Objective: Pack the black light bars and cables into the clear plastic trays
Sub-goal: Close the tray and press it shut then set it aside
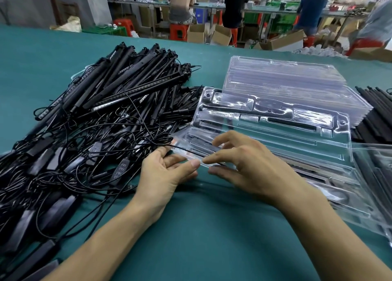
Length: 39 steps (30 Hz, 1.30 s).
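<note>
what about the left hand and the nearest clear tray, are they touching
Touching. The head view shows the left hand gripping the clear tray at its near corner, thumb on top of the edge and fingers under the plastic.

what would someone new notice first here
A big tangled pile of black light bars and cables fills the left side of the table. To its right lie clear trays, with a stack behind. In the foreground, the left hand and right hand meet at the nearest tray, where a thin cable crosses.
</note>
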### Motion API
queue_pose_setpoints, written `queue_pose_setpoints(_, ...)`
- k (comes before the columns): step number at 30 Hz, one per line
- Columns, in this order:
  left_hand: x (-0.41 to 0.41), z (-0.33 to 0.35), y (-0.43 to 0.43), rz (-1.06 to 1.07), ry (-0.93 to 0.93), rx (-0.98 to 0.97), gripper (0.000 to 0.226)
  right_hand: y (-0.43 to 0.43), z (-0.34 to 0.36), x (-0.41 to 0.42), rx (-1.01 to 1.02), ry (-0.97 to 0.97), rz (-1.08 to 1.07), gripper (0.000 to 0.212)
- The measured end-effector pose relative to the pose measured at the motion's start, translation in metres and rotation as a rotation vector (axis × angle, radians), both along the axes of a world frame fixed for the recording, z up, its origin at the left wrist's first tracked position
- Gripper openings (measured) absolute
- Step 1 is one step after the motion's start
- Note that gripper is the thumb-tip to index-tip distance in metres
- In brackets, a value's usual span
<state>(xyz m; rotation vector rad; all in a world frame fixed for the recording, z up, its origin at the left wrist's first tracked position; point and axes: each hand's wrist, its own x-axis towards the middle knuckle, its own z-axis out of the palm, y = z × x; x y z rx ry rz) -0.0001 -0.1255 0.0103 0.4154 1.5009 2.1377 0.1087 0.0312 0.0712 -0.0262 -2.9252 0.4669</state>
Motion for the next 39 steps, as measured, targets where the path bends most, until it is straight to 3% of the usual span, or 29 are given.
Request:
queue_pose_setpoints(4, 0.001, 0.001, 0.0, 0.016, 0.023, -0.011, 0.096, -0.001, 0.001, -0.003, -0.062, 0.015, -0.037, 0.022)
queue_pose_setpoints(7, 0.001, 0.001, 0.0, 0.023, 0.024, 0.001, 0.09, -0.003, 0.003, -0.003, -0.066, 0.009, -0.064, 0.021)
queue_pose_setpoints(26, -0.002, -0.004, 0.004, 0.047, -0.006, 0.039, 0.089, -0.012, 0.006, -0.004, 0.207, 0.046, -0.108, 0.031)
queue_pose_setpoints(39, -0.003, -0.004, 0.007, 0.056, 0.06, -0.006, 0.099, 0.003, 0.017, 0.003, 0.027, -0.094, -0.144, 0.027)
